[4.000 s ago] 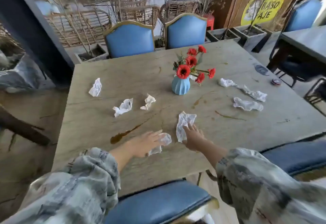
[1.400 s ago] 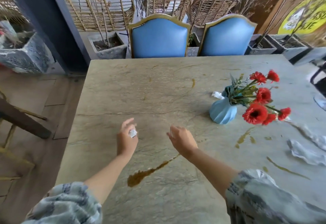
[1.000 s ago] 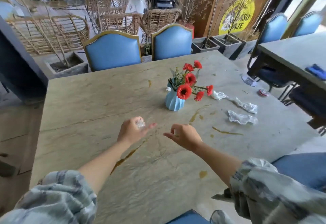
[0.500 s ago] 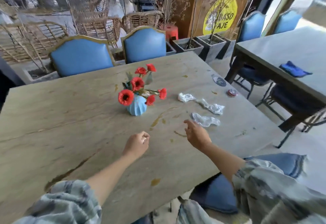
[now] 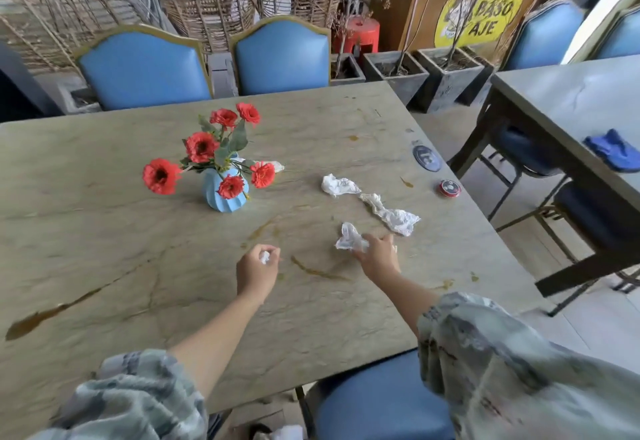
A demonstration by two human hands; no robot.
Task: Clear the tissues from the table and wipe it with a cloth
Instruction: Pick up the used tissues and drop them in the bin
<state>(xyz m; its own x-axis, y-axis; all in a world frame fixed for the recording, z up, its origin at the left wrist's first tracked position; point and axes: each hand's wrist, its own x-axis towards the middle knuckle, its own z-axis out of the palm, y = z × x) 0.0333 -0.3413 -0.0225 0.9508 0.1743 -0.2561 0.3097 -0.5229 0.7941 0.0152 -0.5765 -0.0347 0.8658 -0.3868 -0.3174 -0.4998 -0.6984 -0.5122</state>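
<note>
The stone-topped table (image 5: 104, 249), streaked with brown spills (image 5: 52, 315), carries a blue vase of red flowers (image 5: 221, 193) and, to its right, two crumpled tissues (image 5: 337, 185) (image 5: 394, 216) lying loose, with another scrap (image 5: 275, 165) just behind the vase. The right hand (image 5: 377, 257) pinches a third crumpled tissue (image 5: 349, 238) at the tabletop, near the longer loose one. The left hand (image 5: 256, 271) hovers curled around a small wad of tissue (image 5: 265, 257), and a blue cloth (image 5: 611, 148) lies on the neighbouring table (image 5: 561, 93) to the right.

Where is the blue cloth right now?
In the head view the blue cloth lies at far right on the neighbouring table, near its front edge, out of reach of both hands.
</note>
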